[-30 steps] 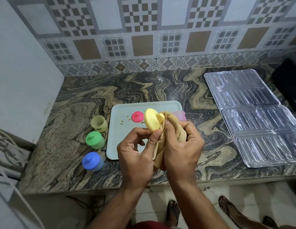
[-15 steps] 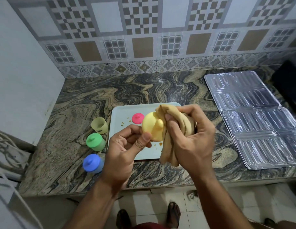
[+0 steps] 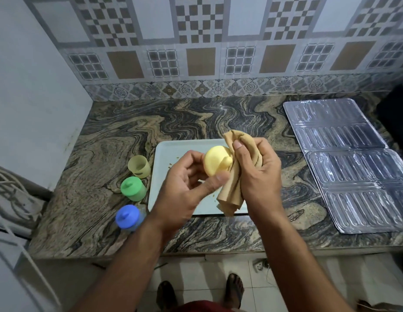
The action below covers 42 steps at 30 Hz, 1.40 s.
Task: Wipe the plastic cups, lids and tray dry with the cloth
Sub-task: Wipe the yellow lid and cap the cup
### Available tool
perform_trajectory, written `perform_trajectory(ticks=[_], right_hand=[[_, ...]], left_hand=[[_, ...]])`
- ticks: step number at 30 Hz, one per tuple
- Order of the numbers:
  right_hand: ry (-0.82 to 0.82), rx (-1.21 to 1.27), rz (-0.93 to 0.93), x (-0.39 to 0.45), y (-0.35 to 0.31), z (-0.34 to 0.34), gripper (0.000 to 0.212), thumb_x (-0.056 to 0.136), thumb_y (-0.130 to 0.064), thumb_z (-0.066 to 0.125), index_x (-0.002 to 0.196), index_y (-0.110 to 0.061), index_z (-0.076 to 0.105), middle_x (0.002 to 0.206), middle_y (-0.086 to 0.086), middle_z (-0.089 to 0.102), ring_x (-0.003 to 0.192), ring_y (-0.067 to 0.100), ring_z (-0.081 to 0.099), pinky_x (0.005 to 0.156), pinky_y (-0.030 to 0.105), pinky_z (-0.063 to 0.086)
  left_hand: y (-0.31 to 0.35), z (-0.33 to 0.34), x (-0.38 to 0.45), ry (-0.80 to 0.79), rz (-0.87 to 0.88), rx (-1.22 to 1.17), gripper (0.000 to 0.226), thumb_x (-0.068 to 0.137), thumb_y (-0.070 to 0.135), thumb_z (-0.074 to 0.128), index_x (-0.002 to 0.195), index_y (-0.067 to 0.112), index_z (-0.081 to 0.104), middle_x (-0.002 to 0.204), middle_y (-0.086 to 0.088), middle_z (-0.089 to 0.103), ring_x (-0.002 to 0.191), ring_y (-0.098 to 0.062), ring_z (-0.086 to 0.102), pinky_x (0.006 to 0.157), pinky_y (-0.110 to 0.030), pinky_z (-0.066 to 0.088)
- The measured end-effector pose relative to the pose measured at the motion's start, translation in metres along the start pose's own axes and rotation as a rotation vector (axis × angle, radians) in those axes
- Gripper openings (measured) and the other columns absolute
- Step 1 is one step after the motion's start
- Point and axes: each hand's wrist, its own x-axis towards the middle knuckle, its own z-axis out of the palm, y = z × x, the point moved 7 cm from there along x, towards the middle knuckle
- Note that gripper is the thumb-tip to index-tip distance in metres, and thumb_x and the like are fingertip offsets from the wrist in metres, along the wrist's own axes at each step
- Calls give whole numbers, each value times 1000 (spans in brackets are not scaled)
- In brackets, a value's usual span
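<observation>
My left hand [image 3: 184, 183] holds a yellow lid [image 3: 215, 162] by its rim, thumb at the lower edge, above the pale tray [image 3: 166, 152]. My right hand [image 3: 256, 174] grips a bunched tan cloth [image 3: 234, 190] and presses it against the lid's knob side. Left of the tray stand an open yellow cup [image 3: 139, 166], a green cup with its lid on [image 3: 132, 188] and a blue cup with its lid on [image 3: 128, 217]. The pink lid and pink cup on the tray are hidden behind my hands.
Clear plastic blister trays [image 3: 351, 163] lie across the right of the marble counter [image 3: 94, 154]. A white wall stands at the left, a tiled wall behind. The counter's front edge runs below my forearms, and feet in sandals [image 3: 235, 289] show on the floor.
Both hands rose a little and moved toward the tray's middle, now covering the pink lid. The yellow lid has turned in my left hand while the cloth stays pressed on it.
</observation>
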Motion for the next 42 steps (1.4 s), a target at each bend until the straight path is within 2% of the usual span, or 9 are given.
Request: perform_trajectory(ticks=[4,9,12,15,17,22,26,36,42], right_hand=[[130,135,23,-3,11,-3,5,106,-8,62,108,-4,62,90,-1,72,81,6,66,70,22,56],[293,128,-9,6,15,-21,14,107,-10,63,96,-18,62,84,-9,71,76,3,64,69,21,55],[379,99,-42,10,15,-28,15,106,-14,65,94,-21,60,86,-7,69,77,2,64,71,24,54],[382,21,-54,8,19,-29,16,99,-37,69,94,-25,61,89,3,67,80,14,64,73,42,56],[345,-36,-79,6,18,-29,19,97,-41,69,96,-24,62,91,5,67,81,15,64,74,45,55],[138,-176,-180,5,10,-30,7,104,-8,66,99,-7,62,84,-4,65,73,6,60,68,27,51],[32,-190,-186,8,7,-31,7,103,1,63,101,-6,64,81,-11,67,70,2,60,65,18,50],[-90,-324,-366,15,-14,-30,3,96,-12,68,98,-12,69,96,11,61,83,13,61,75,19,48],[-307,-433,-423,15,-26,-17,10,92,-8,72,95,-18,71,100,6,61,92,19,63,80,22,49]], left_hand=[[-5,6,14,73,1,138,54,68,22,96,106,9,60,103,-11,78,90,-20,70,85,-57,57],[-9,8,34,6,-29,60,31,89,1,78,119,6,68,102,-12,78,91,-13,73,86,-30,59],[-12,16,41,-28,-36,28,37,87,6,78,123,10,68,105,-11,76,96,-15,72,93,-33,59],[-16,16,49,21,-29,35,34,88,8,79,121,12,70,110,-16,76,97,-15,74,90,-34,60],[-16,13,52,41,-16,85,32,91,6,78,121,15,70,112,-14,77,97,-16,76,87,-32,60],[-12,4,53,-10,32,301,29,94,16,74,122,22,70,105,-7,75,91,-27,78,92,-54,61],[-8,8,57,-82,29,354,29,93,21,72,121,24,70,104,-9,70,90,-35,74,87,-55,58],[-3,18,71,-362,51,431,27,97,24,66,124,25,69,112,-16,71,95,-44,66,90,-61,53],[0,13,77,-588,-117,332,34,97,8,66,130,4,66,125,-18,70,112,-22,63,100,-42,49]])
